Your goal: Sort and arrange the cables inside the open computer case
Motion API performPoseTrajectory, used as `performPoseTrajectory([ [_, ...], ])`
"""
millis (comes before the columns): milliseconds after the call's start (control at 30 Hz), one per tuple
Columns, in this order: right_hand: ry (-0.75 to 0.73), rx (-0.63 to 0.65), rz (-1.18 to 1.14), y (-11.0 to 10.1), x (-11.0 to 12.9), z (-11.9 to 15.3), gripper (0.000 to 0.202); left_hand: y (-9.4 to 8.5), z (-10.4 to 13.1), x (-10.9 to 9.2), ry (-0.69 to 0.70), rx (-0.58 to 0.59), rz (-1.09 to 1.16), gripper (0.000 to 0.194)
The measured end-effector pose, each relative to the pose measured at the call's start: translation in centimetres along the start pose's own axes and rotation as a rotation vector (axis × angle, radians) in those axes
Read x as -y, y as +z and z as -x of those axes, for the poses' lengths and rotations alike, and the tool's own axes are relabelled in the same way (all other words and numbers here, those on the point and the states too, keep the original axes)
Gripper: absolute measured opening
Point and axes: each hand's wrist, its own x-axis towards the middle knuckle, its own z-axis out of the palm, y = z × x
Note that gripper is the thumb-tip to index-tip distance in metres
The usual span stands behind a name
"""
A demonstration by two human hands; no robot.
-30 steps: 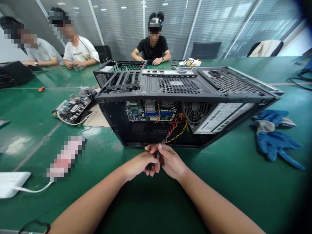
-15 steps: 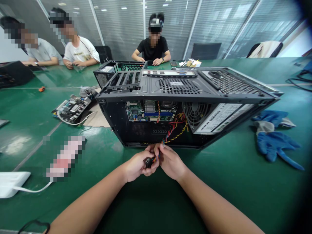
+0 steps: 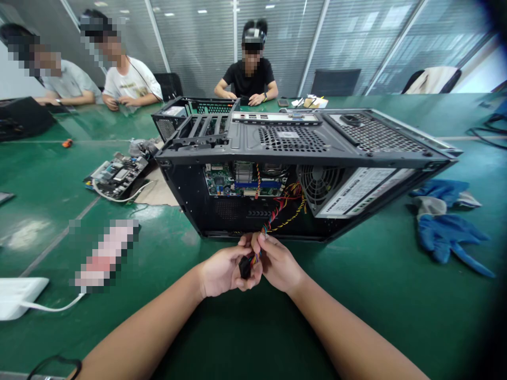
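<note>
An open black computer case lies in front of me, its inside facing my hands. From the power supply at its right runs a twisted bundle of coloured power cables toward me. My left hand is closed around the cable end, where a black connector shows between thumb and fingers. My right hand pinches the same bundle just beside it, both hands touching. Inside the case a green motherboard carries a loose orange and black wire.
Blue gloves lie at the right. Left are a loose circuit board on cardboard, a blurred-out phone and a white power bank with a cable. A second case stands behind; several people sit across the green table.
The black connector has turned and shows more of its side as my left fingers loosen around it. My right hand has hardly moved.
</note>
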Motion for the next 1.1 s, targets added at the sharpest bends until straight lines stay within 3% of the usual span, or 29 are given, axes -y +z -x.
performPoseTrajectory([
  [400, -0.011, 0.003, 0.000, 0.11, 0.10, 0.04, 0.034, -0.28, -0.07, 0.14, 0.045, -0.001, -0.033, 0.024],
  [533, 0.047, 0.059, -0.027, 0.21, 0.27, 0.10, 0.035, -0.38, -0.16, 0.07, 0.070, -0.009, -0.189, 0.037],
  [700, 0.027, 0.070, -0.013, 0.24, 0.14, 0.03, 0.036, -0.35, -0.11, -0.12, 0.138, -0.101, -0.353, 0.038],
  [967, -0.057, 0.001, 0.010, 0.47, -0.22, -0.07, 0.038, 0.15, 0.08, -0.52, 0.312, -0.264, -0.891, 0.034],
  [1100, -0.043, 0.007, 0.013, 0.37, -0.02, 0.06, 0.037, 0.45, -0.03, -0.21, 0.267, -0.176, -0.663, 0.035],
])
